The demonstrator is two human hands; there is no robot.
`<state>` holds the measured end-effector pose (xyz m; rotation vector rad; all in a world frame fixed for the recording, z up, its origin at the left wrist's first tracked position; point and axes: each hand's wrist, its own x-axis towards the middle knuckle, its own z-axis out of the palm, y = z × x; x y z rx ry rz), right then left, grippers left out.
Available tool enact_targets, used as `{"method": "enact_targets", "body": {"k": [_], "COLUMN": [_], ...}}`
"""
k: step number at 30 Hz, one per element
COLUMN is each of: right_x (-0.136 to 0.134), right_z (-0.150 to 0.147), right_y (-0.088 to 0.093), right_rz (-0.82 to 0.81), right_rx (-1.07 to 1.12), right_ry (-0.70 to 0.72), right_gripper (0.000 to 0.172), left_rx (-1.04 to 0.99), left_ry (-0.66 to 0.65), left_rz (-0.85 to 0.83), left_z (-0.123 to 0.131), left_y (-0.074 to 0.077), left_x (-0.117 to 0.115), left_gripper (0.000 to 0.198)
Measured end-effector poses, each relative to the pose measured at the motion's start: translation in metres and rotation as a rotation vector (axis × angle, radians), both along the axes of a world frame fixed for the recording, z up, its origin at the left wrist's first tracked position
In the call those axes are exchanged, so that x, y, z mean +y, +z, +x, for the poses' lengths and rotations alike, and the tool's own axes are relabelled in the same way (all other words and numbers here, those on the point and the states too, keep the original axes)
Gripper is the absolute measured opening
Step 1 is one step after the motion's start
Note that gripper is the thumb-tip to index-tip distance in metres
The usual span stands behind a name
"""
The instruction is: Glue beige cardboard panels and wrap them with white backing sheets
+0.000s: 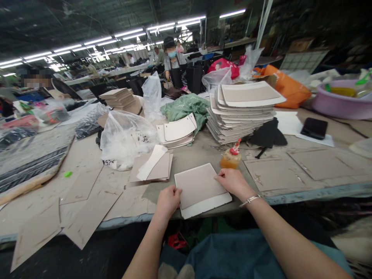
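A grey-beige board on a white backing sheet [200, 190] lies flat at the near edge of the worktable [305, 190]. My left hand [167, 200] rests on its left edge with fingers curled and pressing down. On the panel's right edge sits my right hand [232, 182], fingertips pinched on the board's upper right corner; a bracelet is on that wrist. A small orange glue bottle [230, 158] with a red cap stands just behind my right hand. A loose pile of similar boards [155, 166] lies to the left.
A tall stack of finished panels [241, 112] and a smaller stack [177, 133] stand behind. Plastic bags [124, 137], green cloth [186, 106], a black phone [314, 128], a purple basin [340, 102] and cardboard sheets [87, 209] crowd the table. Other people work at the far benches.
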<state>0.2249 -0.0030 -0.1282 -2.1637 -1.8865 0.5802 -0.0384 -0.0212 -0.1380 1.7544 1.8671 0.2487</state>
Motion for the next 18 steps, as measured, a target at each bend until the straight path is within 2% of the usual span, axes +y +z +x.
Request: {"method": "enact_targets", "body": {"k": [8, 18], "right_x": [-0.0020, -0.0001], "right_z": [-0.0021, -0.0020], "right_y": [0.0078, 0.0045], "right_rz": [-0.008, -0.024], "right_rx": [-0.053, -0.086], "right_ry": [0.052, 0.067], "right_gripper": [0.022, 0.021], "left_rx": [0.118, 0.242], "left_ry": [-0.038, -0.099], "left_rz": [0.010, 0.010], "left_z": [0.0034, 0.0032], "left_y": [0.0076, 0.0097], "left_x": [-0.0009, 0.0008], "left_gripper": [0.026, 0.029]}}
